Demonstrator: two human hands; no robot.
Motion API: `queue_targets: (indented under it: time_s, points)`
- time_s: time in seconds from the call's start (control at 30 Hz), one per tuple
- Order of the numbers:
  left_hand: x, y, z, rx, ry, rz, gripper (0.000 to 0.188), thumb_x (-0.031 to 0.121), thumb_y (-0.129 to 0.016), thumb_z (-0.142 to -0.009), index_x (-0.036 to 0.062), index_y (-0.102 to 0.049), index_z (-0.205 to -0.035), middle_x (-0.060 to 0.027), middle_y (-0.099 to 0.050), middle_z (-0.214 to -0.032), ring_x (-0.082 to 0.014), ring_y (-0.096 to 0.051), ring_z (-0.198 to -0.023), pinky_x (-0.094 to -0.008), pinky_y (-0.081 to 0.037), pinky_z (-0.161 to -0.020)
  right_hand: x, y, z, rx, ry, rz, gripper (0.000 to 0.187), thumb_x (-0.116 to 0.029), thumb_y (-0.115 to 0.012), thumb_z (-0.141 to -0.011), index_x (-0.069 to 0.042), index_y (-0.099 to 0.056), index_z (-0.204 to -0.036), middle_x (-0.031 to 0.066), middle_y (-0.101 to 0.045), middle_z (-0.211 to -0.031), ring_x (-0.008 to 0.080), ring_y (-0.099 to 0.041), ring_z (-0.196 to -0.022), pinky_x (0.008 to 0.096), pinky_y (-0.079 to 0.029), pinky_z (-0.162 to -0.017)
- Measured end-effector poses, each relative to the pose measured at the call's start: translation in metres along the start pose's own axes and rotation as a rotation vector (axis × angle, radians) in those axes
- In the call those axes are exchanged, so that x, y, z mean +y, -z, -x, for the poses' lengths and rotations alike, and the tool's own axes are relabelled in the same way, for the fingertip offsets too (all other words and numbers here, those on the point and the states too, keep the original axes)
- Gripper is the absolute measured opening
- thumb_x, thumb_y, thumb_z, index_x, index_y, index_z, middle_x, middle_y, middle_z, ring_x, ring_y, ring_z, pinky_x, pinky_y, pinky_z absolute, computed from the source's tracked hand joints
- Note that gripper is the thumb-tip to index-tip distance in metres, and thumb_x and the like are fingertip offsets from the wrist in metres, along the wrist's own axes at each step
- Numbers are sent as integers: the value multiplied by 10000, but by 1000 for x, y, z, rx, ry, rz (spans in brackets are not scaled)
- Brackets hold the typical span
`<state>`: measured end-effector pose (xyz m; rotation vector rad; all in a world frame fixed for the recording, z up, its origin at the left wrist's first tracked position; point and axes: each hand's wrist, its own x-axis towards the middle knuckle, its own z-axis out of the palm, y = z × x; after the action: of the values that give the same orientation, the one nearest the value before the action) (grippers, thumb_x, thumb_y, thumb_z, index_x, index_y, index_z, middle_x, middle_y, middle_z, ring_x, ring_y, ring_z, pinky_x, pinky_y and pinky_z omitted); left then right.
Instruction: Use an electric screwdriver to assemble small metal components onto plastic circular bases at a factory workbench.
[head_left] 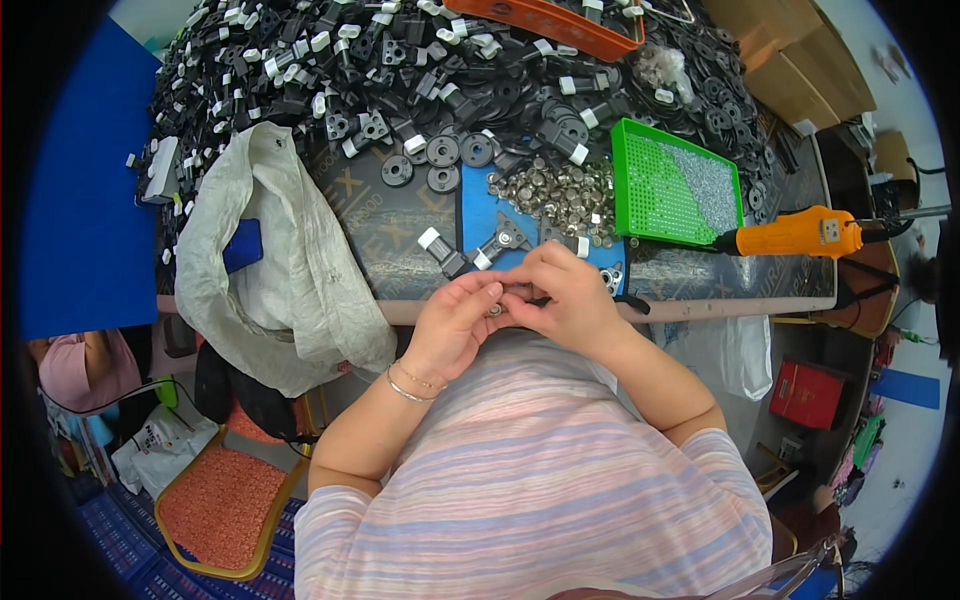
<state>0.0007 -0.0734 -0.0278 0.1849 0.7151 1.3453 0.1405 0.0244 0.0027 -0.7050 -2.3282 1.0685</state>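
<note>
My left hand (452, 325) and my right hand (565, 298) meet at the table's front edge, fingertips pinched together. A small round metal piece (495, 311) shows at my left fingertips. Something dark is partly hidden between the fingers of my right hand; its kind cannot be made out. Just beyond the hands, black plastic parts with white ends, one of them a black fitting (500, 240), lie on a blue mat (480, 195). A heap of shiny round metal caps (560, 195) sits behind them. Another black part with a white end (442, 252) lies left of the mat.
A large heap of black parts (400, 75) covers the table's far side, with an orange tray (560, 25) on it. To the right are a green tray (625, 190) of small silvery pieces and an orange electric screwdriver (795, 233). A pale woven sack (215, 280) hangs over the left edge.
</note>
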Motion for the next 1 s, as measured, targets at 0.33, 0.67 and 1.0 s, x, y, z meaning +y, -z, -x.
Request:
queue_targets:
  time_s: [0.33,0.67,1.0]
  points:
    - [-3,4,1,-72,-2,62,191,100,-506,-928,15,-563,-1089,-99,-618,-1055,-166,-594,-983,-329,-485,-891,2,1,0,26,118,21,289,-39,-726,-649,-82,-696,-934,51,-550,-800,144,-586,-616,243,-506,-546]
    - [-3,5,3,-76,24,115,184,98,-510,-926,25,-552,-1090,-95,-615,-1057,-166,-594,-982,-324,-482,-899,7,4,4,24,51,-177,265,-32,-756,-655,-59,-693,-910,42,-556,-805,99,-565,-616,217,-487,-534]
    - [22,19,16,116,-128,-5,166,68,-520,-903,17,-529,-1061,-118,-626,-966,-147,-589,-834,-257,-484,-755,26,30,8,-147,5,267,200,-133,-742,-674,-99,-692,-864,28,-581,-799,169,-579,-608,275,-467,-524]
